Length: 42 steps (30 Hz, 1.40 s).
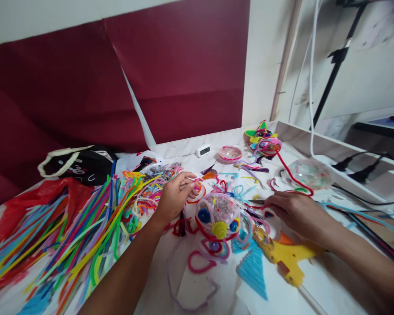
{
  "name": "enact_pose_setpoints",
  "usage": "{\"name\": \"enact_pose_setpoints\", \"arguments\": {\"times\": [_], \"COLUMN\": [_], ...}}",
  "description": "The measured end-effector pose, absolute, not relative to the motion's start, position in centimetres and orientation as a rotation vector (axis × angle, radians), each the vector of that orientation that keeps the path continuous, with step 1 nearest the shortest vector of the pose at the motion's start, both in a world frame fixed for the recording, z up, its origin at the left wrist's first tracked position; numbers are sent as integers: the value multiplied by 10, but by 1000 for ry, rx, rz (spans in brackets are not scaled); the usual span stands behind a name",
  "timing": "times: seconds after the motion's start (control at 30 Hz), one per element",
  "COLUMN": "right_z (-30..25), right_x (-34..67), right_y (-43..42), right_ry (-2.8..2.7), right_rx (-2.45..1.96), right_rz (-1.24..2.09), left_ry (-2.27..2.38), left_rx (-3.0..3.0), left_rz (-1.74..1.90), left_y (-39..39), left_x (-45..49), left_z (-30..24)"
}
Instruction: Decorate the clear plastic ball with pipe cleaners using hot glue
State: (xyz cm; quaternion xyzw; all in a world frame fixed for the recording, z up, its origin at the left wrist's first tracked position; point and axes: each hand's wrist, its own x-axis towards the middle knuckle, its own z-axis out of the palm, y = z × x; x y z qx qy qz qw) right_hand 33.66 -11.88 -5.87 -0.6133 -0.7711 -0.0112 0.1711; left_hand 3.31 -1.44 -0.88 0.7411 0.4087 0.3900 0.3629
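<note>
My left hand is closed in a pinch, with a small pink bit of pipe cleaner showing at its fingertips. On the right, my right hand is closed too; a thin dark strip shows at its fingertips, too small to name. Between the hands sits a clear plastic ball trimmed with pipe cleaners, carrying blue discs and a yellow coil. Pink pipe-cleaner loops lie in front of it. Beneath my right forearm rests a yellow hot glue gun, near a blue pipe-cleaner triangle.
Many coloured pipe cleaners cover the left side, by a red plastic bag and a black pouch. At the back are a small digital clock, a clear bowl and a decorated ornament. Plugs line the right edge.
</note>
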Motion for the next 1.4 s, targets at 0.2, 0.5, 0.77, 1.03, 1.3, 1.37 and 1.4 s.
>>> {"name": "enact_pose_setpoints", "arguments": {"times": [0.2,0.5,0.77,1.03,1.3,1.37,1.4], "right_z": [-50,-35,-31,-40,-50,-50,-50], "right_x": [340,342,351,341,316,310,307], "right_y": [-120,-129,-131,-120,-100,-97,-95], "right_ry": [-2231,-2358,-2312,-2229,-2407,-2406,-2395], "right_rx": [-1774,-2101,-2160,-1842,-1706,-1710,-1713], "right_rz": [-11,142,81,-23,67,81,91], "left_ry": [1197,1351,1388,1369,1319,1295,1275], "left_rx": [1974,2251,2398,2546,2623,2651,2664], "left_rz": [986,911,817,734,509,430,384], "left_y": [-15,-16,-14,-14,-12,-12,-12], "left_x": [32,21,22,25,18,15,13], "left_z": [-4,-5,-10,-11,-4,-3,-3]}}
